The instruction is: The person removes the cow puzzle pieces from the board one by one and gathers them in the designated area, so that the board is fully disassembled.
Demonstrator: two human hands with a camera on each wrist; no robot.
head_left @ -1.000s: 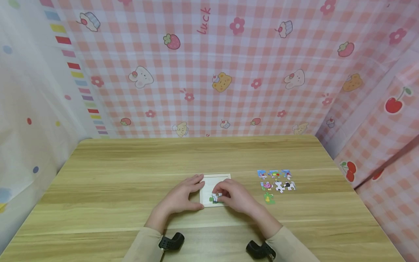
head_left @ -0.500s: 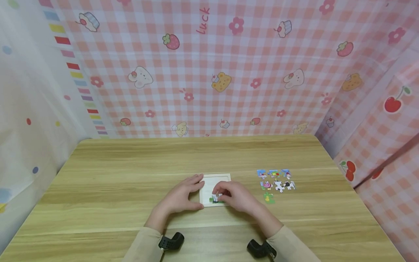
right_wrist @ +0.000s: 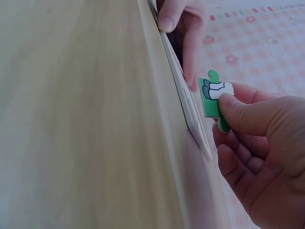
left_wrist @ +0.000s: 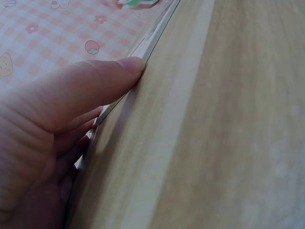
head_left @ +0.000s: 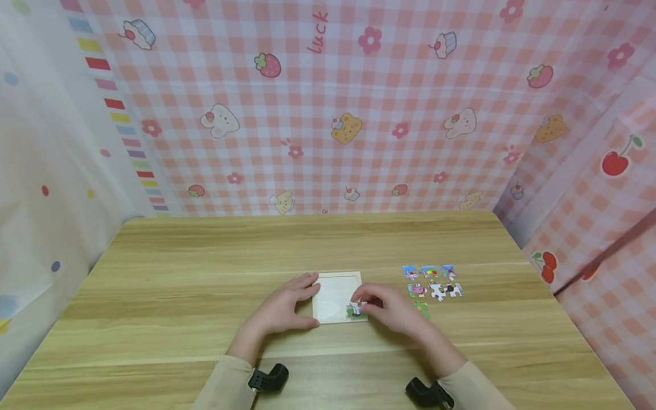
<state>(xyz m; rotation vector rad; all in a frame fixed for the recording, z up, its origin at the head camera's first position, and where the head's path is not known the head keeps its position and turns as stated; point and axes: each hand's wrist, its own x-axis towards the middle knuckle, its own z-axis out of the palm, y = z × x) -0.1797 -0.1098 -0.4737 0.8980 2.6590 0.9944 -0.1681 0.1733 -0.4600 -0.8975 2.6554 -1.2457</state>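
Observation:
A white wooden puzzle tray [head_left: 333, 296] with a raised border lies flat on the table. My left hand [head_left: 284, 304] holds it along the left side, thumb at the near corner and fingers at the far one. In the left wrist view the thumb [left_wrist: 105, 78] presses the tray's edge. My right hand [head_left: 392, 307] pinches a green and white jigsaw piece [right_wrist: 217, 98] between thumb and fingertips. This piece shows a white leg with a dark hoof and is held tilted over the tray's near right corner.
Loose jigsaw pieces [head_left: 437, 292] lie in rough rows on the wooden table [head_left: 205, 245], right of the tray. A green piece [head_left: 421, 309] lies just beyond the right hand. A pink checked curtain [head_left: 307, 102] hangs behind the table.
My right hand has moved to the right with the jigsaw piece, from the tray's near middle to its near right corner. The left hand and the tray have stayed put.

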